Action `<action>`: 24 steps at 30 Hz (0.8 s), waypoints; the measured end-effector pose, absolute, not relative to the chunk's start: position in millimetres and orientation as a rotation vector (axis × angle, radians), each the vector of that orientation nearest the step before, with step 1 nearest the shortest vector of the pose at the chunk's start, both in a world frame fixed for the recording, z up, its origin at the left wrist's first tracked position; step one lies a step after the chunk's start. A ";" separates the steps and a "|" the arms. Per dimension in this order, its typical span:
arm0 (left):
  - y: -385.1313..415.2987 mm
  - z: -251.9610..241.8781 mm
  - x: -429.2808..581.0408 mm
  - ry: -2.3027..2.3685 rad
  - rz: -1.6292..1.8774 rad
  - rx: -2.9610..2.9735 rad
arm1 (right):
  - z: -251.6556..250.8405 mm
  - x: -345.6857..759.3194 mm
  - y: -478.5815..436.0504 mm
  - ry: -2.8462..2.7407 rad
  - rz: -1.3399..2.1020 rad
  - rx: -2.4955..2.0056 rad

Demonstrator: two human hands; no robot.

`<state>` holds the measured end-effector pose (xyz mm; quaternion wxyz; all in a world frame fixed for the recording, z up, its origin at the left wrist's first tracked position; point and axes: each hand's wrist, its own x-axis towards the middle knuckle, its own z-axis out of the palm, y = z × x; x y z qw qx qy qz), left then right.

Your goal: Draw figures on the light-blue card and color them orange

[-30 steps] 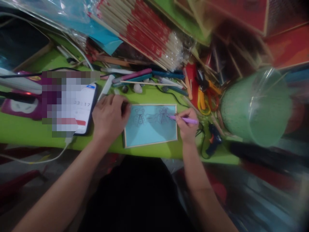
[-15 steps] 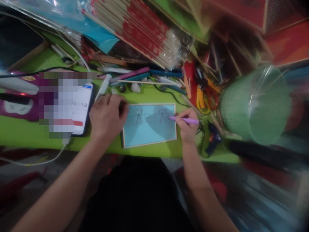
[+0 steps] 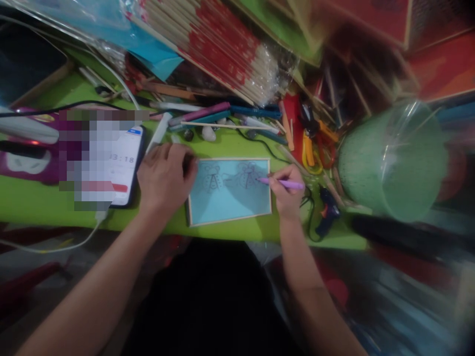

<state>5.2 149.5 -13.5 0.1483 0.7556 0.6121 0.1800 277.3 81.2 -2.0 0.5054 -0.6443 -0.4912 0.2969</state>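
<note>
- Here's your right hand, fingers closed in a writing pinch on the purple pen, its tip at the right-hand drawing on the blue board; whether ink is meeting the surface, you can't tell from here.
- Over on the other side, your left hand lies half-curled, its thumb overlapping the board's left edge; pinching, pressing or merely resting, the view doesn't settle it.
- The board lies on the green table, right in front of you, both drawings in its upper half.
- That pen should be light, stiff and perhaps a bit slick: keep it low on the barrel near the tip, as you have it, and go softly on the point.
- The board looks light and fairly stiff, likely to slide under a stroke; its pale rim is your best hold, at the left edge or a lower corner, clear of those lines, which might smear.
- And against a second ago? Little in it: the phone ticks from 17 to 18, the whole view slips slightly, and your grip on the pen looks the same.
</note>
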 end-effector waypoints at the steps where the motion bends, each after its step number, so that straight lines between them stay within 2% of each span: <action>1: 149.5 -13.2 5.2 1.763 0.514 2.172 | -2.7 277.9 80.9 -1.165 0.722 -1.541; 24: 149.8 -12.7 6.4 1.767 0.519 2.148 | -4.6 281.2 78.9 -1.182 0.760 -1.598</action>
